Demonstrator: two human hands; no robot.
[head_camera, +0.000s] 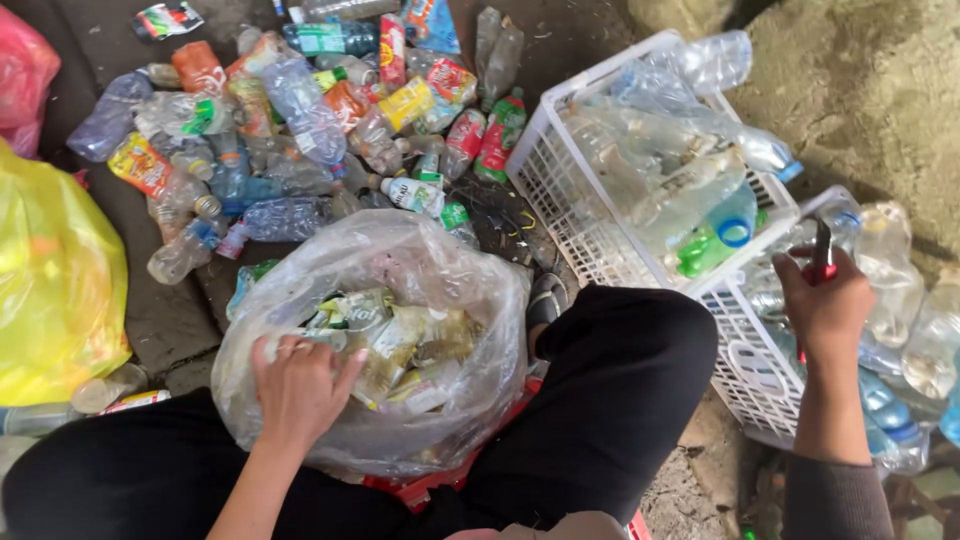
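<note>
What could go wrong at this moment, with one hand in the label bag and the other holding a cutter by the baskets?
1. The right hand grips a red-handled cutter beside the white basket; how its blade lies is unclear, so a slip could nick fingers.
2. The left hand presses into the thin clear plastic bag of peeled labels; the film might tear or tip.
3. The basket is heaped, so the top bottle could roll off.

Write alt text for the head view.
A seated person's left hand reaches into a clear plastic bag of peeled labels, while the right hand holds a red-handled tool over a white basket of bare bottles; labelled bottles litter the ground.
</note>
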